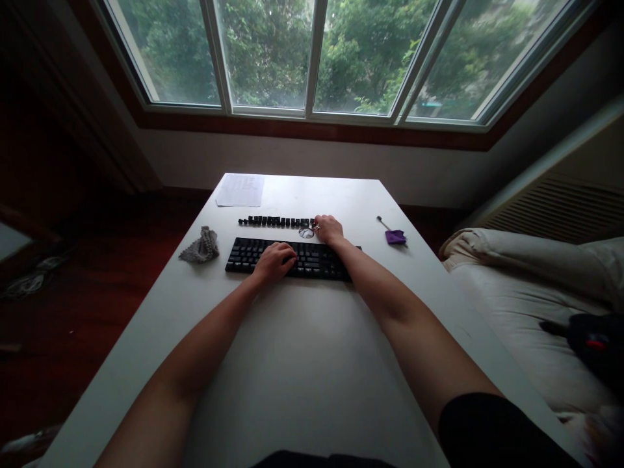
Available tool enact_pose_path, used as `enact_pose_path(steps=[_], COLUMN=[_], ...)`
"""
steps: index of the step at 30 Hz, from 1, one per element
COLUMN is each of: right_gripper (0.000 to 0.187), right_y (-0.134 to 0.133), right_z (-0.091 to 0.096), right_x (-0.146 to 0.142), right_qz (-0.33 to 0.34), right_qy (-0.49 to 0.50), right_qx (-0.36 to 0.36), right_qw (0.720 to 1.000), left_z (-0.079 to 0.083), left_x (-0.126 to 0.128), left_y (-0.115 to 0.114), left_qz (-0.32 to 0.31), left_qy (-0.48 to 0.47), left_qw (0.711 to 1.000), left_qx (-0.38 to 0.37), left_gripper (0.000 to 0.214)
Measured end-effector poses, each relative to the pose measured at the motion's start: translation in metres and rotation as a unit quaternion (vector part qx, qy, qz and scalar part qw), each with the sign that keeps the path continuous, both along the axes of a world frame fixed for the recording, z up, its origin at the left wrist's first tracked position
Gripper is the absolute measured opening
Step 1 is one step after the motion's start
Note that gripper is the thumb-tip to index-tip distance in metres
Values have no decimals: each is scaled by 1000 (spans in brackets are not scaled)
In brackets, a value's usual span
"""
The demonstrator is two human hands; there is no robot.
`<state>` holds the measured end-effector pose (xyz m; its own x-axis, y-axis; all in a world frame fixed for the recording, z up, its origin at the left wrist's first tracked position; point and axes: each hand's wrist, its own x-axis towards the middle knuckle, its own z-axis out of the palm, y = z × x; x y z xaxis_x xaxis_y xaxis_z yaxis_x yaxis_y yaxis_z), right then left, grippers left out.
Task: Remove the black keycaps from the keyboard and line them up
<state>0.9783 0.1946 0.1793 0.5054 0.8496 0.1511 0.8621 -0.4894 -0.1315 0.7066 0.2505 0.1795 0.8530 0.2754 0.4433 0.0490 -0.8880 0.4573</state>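
A black keyboard (312, 260) lies across the white table. My left hand (275, 261) rests on its middle, fingers extended over the keys and holding nothing. Beyond the keyboard, black keycaps (275, 221) stand in a row. At the right end of that row is my right hand (329, 229), its fingers curled together close to the last keycaps. Something small and silvery shows at those fingers; whether it is held or worn, I cannot tell. Just left of them lies a small, round, pale, shiny thing (306, 233). My right forearm covers part of the keyboard's right end.
A crumpled grey cloth (201, 247) lies left of the keyboard. On the right are a purple cloth or pouch (395, 238) and a small dark-tipped brush (383, 223). Printed paper (240, 190) lies at the far left corner of the table (302, 364). A cushioned seat (507, 286) stands to the right.
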Motion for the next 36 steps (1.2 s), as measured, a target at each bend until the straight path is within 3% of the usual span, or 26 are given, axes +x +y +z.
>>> enact_pose_path(steps=[12, 18, 24, 28, 30, 36], right_gripper=[22, 21, 31, 22, 28, 42], right_y=[-1, -15, -54, -88, -104, -136], right_z=[10, 12, 11, 20, 28, 40], right_x=[-4, 2, -3, -21, -31, -43], right_qz=[13, 26, 110, 133, 130, 149], right_qy=[-18, 36, 204, 379, 434, 379], right_qx=[16, 98, 244, 286, 308, 346], right_qw=[1000, 994, 942, 870, 836, 845], left_z=[2, 2, 0, 0, 1, 3], left_x=[-1, -2, -1, -1, 0, 2], left_y=[0, 0, 0, -2, -4, -10], left_qz=[0, 1, 1, 1, 4, 8], left_qy=[-3, -4, -2, -5, -5, -2], left_qw=[1000, 1000, 1000, 1000, 1000, 1000], left_qx=[4, 1, 1, -1, -2, -1], left_gripper=[14, 14, 14, 14, 14, 14])
